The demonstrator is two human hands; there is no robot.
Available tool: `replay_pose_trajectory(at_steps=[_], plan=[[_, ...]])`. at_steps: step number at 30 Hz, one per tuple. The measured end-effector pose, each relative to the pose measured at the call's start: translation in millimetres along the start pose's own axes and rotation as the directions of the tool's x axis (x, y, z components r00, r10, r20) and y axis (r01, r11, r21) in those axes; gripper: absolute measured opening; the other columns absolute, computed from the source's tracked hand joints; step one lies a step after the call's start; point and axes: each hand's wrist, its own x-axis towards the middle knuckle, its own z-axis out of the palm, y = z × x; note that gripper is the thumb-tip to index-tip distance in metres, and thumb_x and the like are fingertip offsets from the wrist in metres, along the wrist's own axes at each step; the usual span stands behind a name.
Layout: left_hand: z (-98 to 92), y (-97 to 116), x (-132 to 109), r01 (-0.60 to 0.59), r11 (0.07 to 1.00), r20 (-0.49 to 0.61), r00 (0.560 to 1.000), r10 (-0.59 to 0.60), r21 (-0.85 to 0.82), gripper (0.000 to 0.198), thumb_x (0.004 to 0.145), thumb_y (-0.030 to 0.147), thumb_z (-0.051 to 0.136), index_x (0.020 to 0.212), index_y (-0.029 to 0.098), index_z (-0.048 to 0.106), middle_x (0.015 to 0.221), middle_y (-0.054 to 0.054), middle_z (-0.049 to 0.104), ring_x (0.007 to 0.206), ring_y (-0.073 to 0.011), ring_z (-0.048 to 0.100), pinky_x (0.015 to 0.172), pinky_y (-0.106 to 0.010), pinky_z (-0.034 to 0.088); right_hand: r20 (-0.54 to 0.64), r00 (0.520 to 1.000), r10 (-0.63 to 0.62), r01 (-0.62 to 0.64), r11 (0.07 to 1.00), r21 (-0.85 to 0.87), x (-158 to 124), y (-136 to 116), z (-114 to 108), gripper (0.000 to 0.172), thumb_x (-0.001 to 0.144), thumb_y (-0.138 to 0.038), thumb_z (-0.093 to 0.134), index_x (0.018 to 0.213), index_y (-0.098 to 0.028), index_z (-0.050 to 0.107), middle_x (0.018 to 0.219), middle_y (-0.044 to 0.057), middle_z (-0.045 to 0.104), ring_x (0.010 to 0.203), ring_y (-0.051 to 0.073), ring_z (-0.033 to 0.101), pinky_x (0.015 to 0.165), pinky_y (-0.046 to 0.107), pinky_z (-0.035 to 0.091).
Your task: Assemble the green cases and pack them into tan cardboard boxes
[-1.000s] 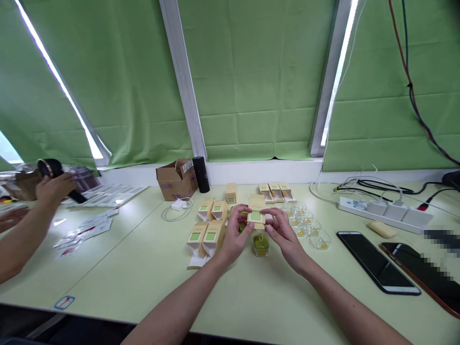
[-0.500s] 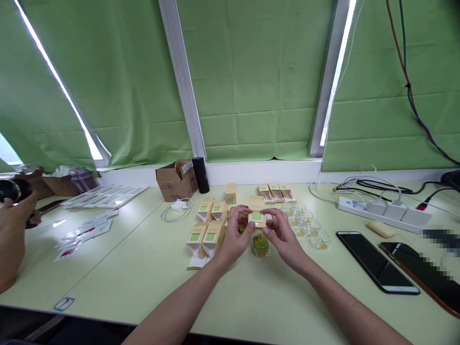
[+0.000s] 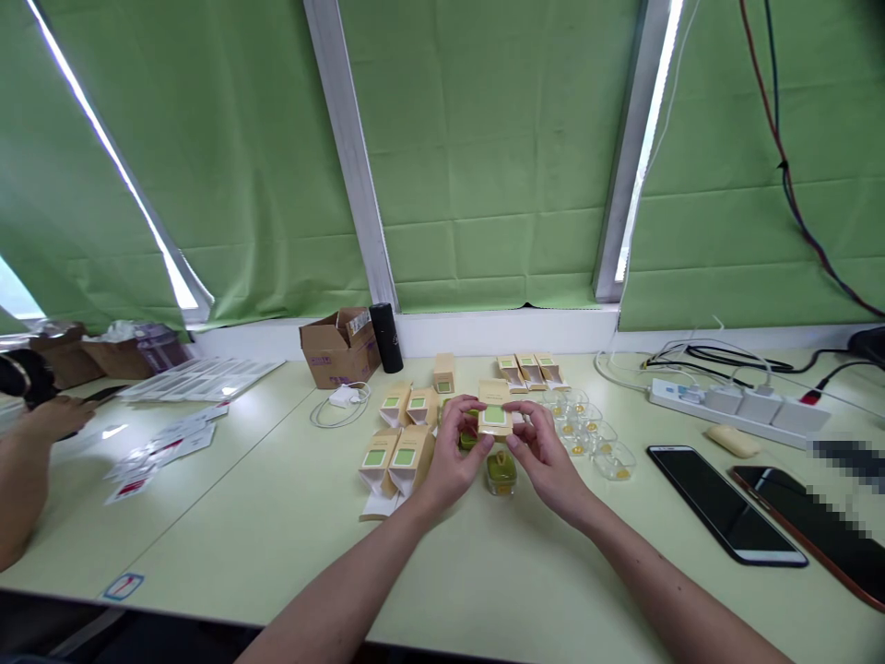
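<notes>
Between my two hands is a small kraft cardboard box (image 3: 494,420) with a green square on its face. My left hand (image 3: 456,452) grips its left side, fingers curled with the thumb below. On its right side, my right hand (image 3: 549,461) pinches it the same way. Just below the box, a small clear jar with a green lid (image 3: 501,472) stands on the table. More green jars show partly behind my left fingers. Left of my hands stand several kraft boxes (image 3: 411,452) with open flaps. Clear plastic containers (image 3: 587,429) with yellow spots sit right of my right hand.
Three boxes (image 3: 531,372) stand at the back. Two phones (image 3: 725,503), a power strip (image 3: 733,403) and cables lie to the right. A carton (image 3: 338,348), a black cylinder (image 3: 385,337) and a white charger (image 3: 344,396) are back left. A co-worker's arm (image 3: 28,470) reaches in at far left.
My hands hold the box in nearly the same place, with its face tilted slightly. At far left, the co-worker's hand has shifted right and lower, and the dark object there has moved.
</notes>
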Motion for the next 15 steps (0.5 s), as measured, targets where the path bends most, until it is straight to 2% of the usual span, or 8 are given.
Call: replay_pose_trajectory(at_steps=[6,12,15], plan=[[1.6,1.9,0.2,-0.009,0.999,-0.018,1.000,0.010,0.035,0.040,0.096,0.051,0.072,0.123,0.024,0.062,0.138,-0.013,0.050,0.098,-0.0198,0.059,0.088,-0.035,0.051,-0.011,1.000,-0.014,0.014,1.000,-0.021,0.3,0.5,0.7,0.032,0.105,-0.051,0.055,0.134,-0.037,0.053,0.141,0.007,0.043,0.113,0.021,0.067,0.103,0.045,0.060],[2.2,1.3,-0.5,-0.014,0.998,-0.029,0.999,0.015,0.060,0.035,0.098,0.047,0.071,0.121,0.024,0.062,0.139,-0.013,0.051,0.110,-0.0234,0.060,0.089,-0.036,0.051,-0.028,0.999,-0.020,0.019,0.999,-0.032,0.9,1.1,1.6,0.034,0.105,-0.055,0.054,0.132,-0.035,0.055,0.139,0.007,0.046,0.105,0.020,0.069,0.100,0.044,0.062],[2.2,-0.7,-0.7,-0.022,0.997,-0.037,0.999,0.025,0.074,0.034,0.098,0.046,0.071,0.121,0.023,0.062,0.139,-0.013,0.051,0.110,-0.0227,0.060,0.090,-0.036,0.051,-0.023,0.999,-0.029,0.029,0.999,-0.030,1.0,1.4,1.7,0.033,0.106,-0.054,0.053,0.132,-0.034,0.054,0.138,0.007,0.045,0.107,0.019,0.068,0.102,0.045,0.061]])
